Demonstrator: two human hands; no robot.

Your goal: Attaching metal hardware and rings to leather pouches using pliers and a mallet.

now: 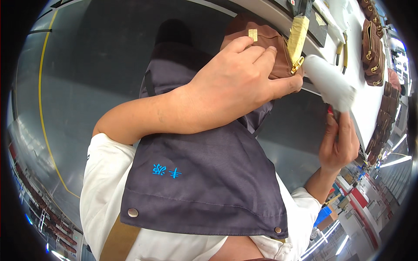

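Pressing down on the brown pouch [261, 45], the fingers [254, 54] of the left hand [237, 85] lay spread and bent over its top, with the thumb hooked under the lower edge just below the gold zipper pull [297, 65]; I read that as a firm grasp on the pouch. The pouch itself rested against the edge of the white table [370, 102], above the lap, with a yellow strip [298, 34] standing up from its zipper end.

Right of the pouch, the right hand [337, 143] was clenched around the handle of a white tool [328, 82], whose blurred rounded head pointed up toward the zipper end and sat just beside it. I could not tell what kind of tool it was, nor whether it touched the pouch.

Below the pouch, a dark grey apron [204, 174] covered the lap and the left forearm crossed over it. Farther right of the pouch, on the table, a row of finished-looking brown pouches [374, 52] stood lined up, and a pair of yellow-handled pliers [342, 52] lay near them.

As I judged it, work on this pouch was under way at the zipper end: the zipper and its pull were already on, the yellow strip was still attached, and the pouch had not yet joined the row.
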